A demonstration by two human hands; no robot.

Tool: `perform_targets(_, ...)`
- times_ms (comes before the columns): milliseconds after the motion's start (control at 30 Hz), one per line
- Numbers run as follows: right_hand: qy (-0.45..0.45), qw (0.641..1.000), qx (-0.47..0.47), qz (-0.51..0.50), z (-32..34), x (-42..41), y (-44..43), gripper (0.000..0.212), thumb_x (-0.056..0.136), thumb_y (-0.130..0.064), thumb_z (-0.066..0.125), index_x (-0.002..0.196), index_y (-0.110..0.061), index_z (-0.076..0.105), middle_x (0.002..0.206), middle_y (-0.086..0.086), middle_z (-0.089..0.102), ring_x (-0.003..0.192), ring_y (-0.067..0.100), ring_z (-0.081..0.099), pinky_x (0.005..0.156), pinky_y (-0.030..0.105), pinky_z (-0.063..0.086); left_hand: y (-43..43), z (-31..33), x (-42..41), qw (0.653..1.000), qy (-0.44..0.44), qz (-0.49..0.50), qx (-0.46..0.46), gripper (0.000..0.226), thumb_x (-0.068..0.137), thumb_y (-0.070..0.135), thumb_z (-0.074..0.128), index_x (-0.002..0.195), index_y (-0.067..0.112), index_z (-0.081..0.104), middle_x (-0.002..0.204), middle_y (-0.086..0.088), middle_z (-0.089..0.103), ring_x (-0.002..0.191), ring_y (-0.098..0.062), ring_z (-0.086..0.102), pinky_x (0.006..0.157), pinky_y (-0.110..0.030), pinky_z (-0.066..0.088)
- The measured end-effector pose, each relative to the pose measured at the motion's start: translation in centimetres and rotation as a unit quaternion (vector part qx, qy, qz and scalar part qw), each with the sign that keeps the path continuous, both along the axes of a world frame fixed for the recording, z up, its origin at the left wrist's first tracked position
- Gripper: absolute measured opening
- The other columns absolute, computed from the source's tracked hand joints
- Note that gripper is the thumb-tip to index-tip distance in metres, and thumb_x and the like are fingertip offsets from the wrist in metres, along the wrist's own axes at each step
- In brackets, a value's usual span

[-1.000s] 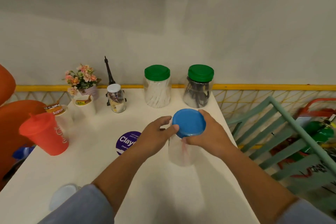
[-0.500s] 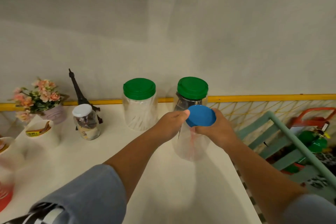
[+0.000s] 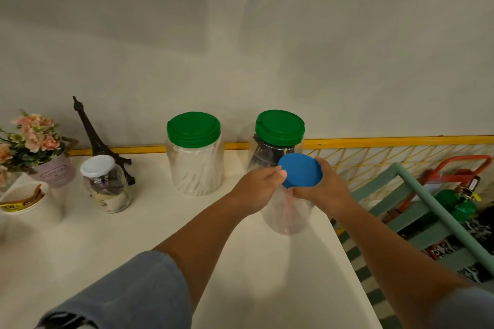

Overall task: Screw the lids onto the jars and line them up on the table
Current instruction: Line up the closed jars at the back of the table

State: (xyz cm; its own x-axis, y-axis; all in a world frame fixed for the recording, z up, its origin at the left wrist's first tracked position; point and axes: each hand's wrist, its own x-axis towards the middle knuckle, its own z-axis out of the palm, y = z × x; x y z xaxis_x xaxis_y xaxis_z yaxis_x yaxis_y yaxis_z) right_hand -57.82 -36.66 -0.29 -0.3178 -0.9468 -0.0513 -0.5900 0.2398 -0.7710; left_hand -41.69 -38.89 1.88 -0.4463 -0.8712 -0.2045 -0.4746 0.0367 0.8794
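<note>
Nearest, at four o'clock on the white table, both hands clasp the clear plastic jar. The left hand pinches the round blue lid's edge; the right hand wraps the neck. It looks light, smooth, squeezable; hold the shoulder. Beyond, at twelve, two green-lidded clear jars stand.

A plain grey wall backs the white table, with perhaps a teal chair alongside.
</note>
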Motion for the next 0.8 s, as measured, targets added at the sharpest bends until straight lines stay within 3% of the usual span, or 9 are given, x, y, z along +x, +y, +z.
perform_targets(100,-0.011,1.0,0.01,0.012,0.0,0.0,0.4,0.099,0.064,-0.03,0.083,0.142,-0.018,0.024,0.127,0.0,0.044,0.112,0.018,0.046,0.09,0.035,0.045,0.3,-0.1,0.0,0.999,-0.025,-0.006,-0.026,0.048,0.099,0.037,0.036,0.143,0.017,0.036,0.151,-0.002,0.036,0.139,-0.017,0.033,0.112,-0.03,0.025)
perform_targets(200,-0.012,1.0,0.012,0.009,0.3,0.1,1.3,0.116,0.06,-0.036,0.084,0.148,-0.021,0.01,0.148,0.004,0.028,0.134,0.024,0.033,0.108,0.045,0.036,0.9,0.5,0.5,0.997,-0.052,0.001,-0.048,0.053,0.098,0.038,0.038,0.147,0.023,0.025,0.156,-0.001,0.027,0.142,-0.019,0.027,0.113,-0.035,0.024)
perform_targets(300,-0.005,1.0,-0.009,-0.012,0.9,0.6,2.9,0.11,0.065,-0.036,0.081,0.148,-0.023,0.01,0.153,0.004,0.018,0.14,0.024,0.023,0.11,0.044,0.028,1.9,1.4,2.3,0.996,-0.068,0.025,-0.048,0.057,0.095,0.04,0.044,0.147,0.028,0.025,0.156,0.002,0.023,0.141,-0.02,0.027,0.112,-0.037,0.026)
perform_targets(467,-0.016,0.996,-0.077,-0.033,1.3,3.0,7.6,0.095,0.071,-0.033,0.078,0.146,-0.028,0.02,0.154,-0.001,0.015,0.14,0.022,0.023,0.112,0.044,0.029,6.4,2.8,7.4,0.994,-0.077,0.062,-0.038,0.053,0.091,0.04,0.053,0.14,0.031,0.036,0.152,0.002,0.031,0.137,-0.017,0.033,0.107,-0.031,0.031)
perform_targets(567,-0.034,0.996,-0.081,0.003,1.3,5.5,11.5,0.091,0.073,-0.028,0.076,0.145,-0.03,0.021,0.154,-0.006,0.012,0.139,0.017,0.023,0.11,0.038,0.027,10.3,3.1,11.2,0.993,-0.066,0.09,-0.026,0.05,0.087,0.04,0.059,0.134,0.035,0.042,0.147,0.004,0.037,0.134,-0.014,0.036,0.096,-0.024,0.033)
perform_targets(700,-0.048,0.994,-0.07,0.061,0.9,8.3,16.0,0.085,0.074,-0.031,0.075,0.142,-0.033,0.025,0.154,-0.01,0.011,0.138,0.011,0.021,0.112,0.036,0.022,14.8,2.6,16.1,0.989,-0.069,0.132,-0.006,0.043,0.083,0.039,0.066,0.12,0.046,0.046,0.14,0.005,0.044,0.127,-0.011,0.04,0.093,-0.028,0.041)
perform_targets(800,-0.062,0.993,-0.044,0.095,0.3,10.4,19.2,0.079,0.074,-0.032,0.075,0.139,-0.034,0.03,0.153,-0.011,0.01,0.139,0.01,0.021,0.117,0.042,0.02,18.7,2.1,19.4,0.982,-0.102,0.157,-0.015,0.048,0.082,0.035,0.068,0.124,0.039,0.046,0.139,0.005,0.045,0.116,-0.009,0.042,0.081,-0.021,0.044)
